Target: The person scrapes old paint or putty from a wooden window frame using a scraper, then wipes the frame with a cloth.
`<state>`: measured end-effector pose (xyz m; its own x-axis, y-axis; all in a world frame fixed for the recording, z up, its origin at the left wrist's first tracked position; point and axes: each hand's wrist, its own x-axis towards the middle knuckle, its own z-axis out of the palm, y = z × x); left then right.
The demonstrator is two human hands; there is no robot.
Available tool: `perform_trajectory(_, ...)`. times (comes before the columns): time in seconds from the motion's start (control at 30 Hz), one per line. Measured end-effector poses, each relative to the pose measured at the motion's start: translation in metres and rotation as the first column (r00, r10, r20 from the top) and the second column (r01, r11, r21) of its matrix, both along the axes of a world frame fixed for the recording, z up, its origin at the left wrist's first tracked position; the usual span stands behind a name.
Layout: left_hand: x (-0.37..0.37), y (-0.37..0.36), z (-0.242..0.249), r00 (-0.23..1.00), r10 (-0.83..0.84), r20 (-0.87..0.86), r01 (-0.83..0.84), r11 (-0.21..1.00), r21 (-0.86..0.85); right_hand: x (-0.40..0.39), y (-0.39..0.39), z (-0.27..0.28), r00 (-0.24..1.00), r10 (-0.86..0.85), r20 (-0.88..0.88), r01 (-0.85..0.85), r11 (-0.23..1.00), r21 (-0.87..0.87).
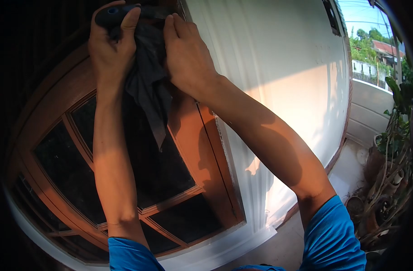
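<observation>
Raised at the top of the head view, my left hand (pixel 113 45) grips a dark, rounded object (pixel 110 17) with a blue ring on its end. A dark grey cloth (pixel 150 86) hangs down between my two hands, in front of the brown wooden window frame (pixel 195 149). My right hand (pixel 186 56) is beside the cloth's upper part, fingers pinched together near the far end of the dark object. What those fingertips hold is too dark to make out.
A white wall (pixel 278 54) stands right of the frame, partly sunlit. Potted plants (pixel 391 180) line the far right, beside a low white wall (pixel 369 108). Dark glass panes (pixel 66 167) fill the wooden frame.
</observation>
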<state>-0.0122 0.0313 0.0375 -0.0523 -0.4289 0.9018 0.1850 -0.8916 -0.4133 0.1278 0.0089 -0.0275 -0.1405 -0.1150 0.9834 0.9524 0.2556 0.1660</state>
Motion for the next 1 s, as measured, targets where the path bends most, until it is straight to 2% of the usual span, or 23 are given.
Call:
perform_trajectory(0.1,0.005,0.002,0.014,1.0,-0.025,-0.001,0.025,1.0,-0.001,-0.004,0.009,0.009,0.999,-0.043,-0.011,0.042,0.998,-0.038)
perform_trajectory(0.27,0.001,0.007,0.031,0.998,-0.053,-0.037,0.052,0.998,-0.034,-0.008,0.017,0.019,0.997,0.029,-0.065,-0.034,0.997,-0.066)
perform_trajectory(0.37,-0.001,0.004,0.016,0.999,-0.027,-0.021,0.027,1.0,-0.009,-0.01,0.021,0.011,0.993,0.09,-0.076,-0.096,0.992,-0.083)
perform_trajectory(0.47,-0.001,0.007,0.022,0.999,0.023,0.05,-0.024,0.999,0.022,-0.008,0.019,0.02,0.987,0.13,-0.091,-0.141,0.982,-0.125)
perform_trajectory(0.5,0.001,0.009,0.028,1.0,-0.011,0.024,0.011,1.0,0.012,-0.008,0.016,0.027,0.985,0.14,-0.1,-0.153,0.978,-0.143)
perform_trajectory(0.6,0.003,0.012,0.054,0.997,-0.071,-0.023,0.071,0.997,-0.011,-0.01,0.009,0.049,0.991,0.036,-0.132,-0.052,0.991,-0.121)
perform_trajectory(0.7,0.0,0.01,0.071,0.996,-0.068,-0.056,0.068,0.998,-0.015,-0.02,0.028,0.06,0.983,0.055,-0.176,-0.048,0.998,0.041)
perform_trajectory(0.77,-0.005,0.012,0.081,0.989,-0.093,-0.118,0.093,0.996,-0.005,-0.019,0.033,0.065,0.983,0.08,-0.168,-0.072,0.996,0.05)
perform_trajectory(0.87,-0.009,0.025,0.102,1.0,-0.01,-0.021,0.011,0.999,0.03,-0.016,0.038,0.081,0.98,0.129,-0.153,-0.124,0.991,0.04)
perform_trajectory(1.0,-0.011,0.026,0.12,0.999,0.024,-0.026,-0.024,1.0,0.013,-0.019,0.042,0.086,0.982,0.103,-0.161,-0.096,0.994,0.054)
